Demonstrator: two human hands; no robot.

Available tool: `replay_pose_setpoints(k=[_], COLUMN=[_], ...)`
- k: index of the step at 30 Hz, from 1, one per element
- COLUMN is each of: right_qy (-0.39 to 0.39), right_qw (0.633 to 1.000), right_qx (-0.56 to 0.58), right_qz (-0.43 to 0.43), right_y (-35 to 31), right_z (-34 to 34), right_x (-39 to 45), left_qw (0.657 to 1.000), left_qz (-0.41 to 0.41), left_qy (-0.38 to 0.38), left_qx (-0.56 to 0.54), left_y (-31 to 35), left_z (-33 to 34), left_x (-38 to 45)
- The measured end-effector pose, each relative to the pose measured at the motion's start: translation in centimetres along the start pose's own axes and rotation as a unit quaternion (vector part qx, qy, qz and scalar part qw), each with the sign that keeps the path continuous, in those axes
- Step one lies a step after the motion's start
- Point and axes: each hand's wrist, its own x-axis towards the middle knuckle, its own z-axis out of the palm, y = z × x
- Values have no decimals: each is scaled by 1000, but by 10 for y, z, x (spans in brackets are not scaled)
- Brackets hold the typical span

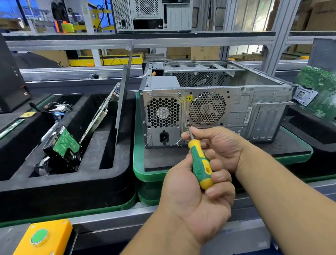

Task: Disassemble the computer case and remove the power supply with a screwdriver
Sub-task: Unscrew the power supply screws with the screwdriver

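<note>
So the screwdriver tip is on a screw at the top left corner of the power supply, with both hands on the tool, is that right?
Not quite. In the head view the screwdriver tip meets the case at the lower right of the power supply panel, between the two fan grilles. The left hand holds the handle and the right hand steadies the shaft.

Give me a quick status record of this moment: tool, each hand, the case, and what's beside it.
tool: screwdriver, green and yellow handle, tip at the rear panel between the two fan grilles
left hand: left hand grips the handle
right hand: right hand steadies the shaft near the tip with its fingers
case: computer case lies on its side on a green-edged tray, top side open
power supply: power supply seated in the case's left rear corner
left tray: black foam tray holding removed boards and a drive
</note>
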Motion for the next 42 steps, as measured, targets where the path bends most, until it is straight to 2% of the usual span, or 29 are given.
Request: replay_pose_setpoints(k=[13, 25, 30, 36, 42], right_qy=[26, 15, 37, 46, 40], right_qw=[999, 1000, 999, 998, 999], right_qx=[-31, 0, -20, -35, -6], right_qz=[-10, -8, -30, -30, -13], right_y=[3, 2, 4, 7, 2], right_z=[5, -3, 3, 4, 0], right_x=[6, 4, 7, 10, 7], left_qw=[993, 998, 997, 994, 995], left_qz=[77, 1, 23, 69, 48], left_qy=[78, 65, 73, 83, 87], left_qx=[40, 5, -12, 28, 17], left_y=[-7, 0, 0, -6, -2], left_z=[8, 4, 1, 10, 12], left_x=[2, 1, 4, 2, -1])
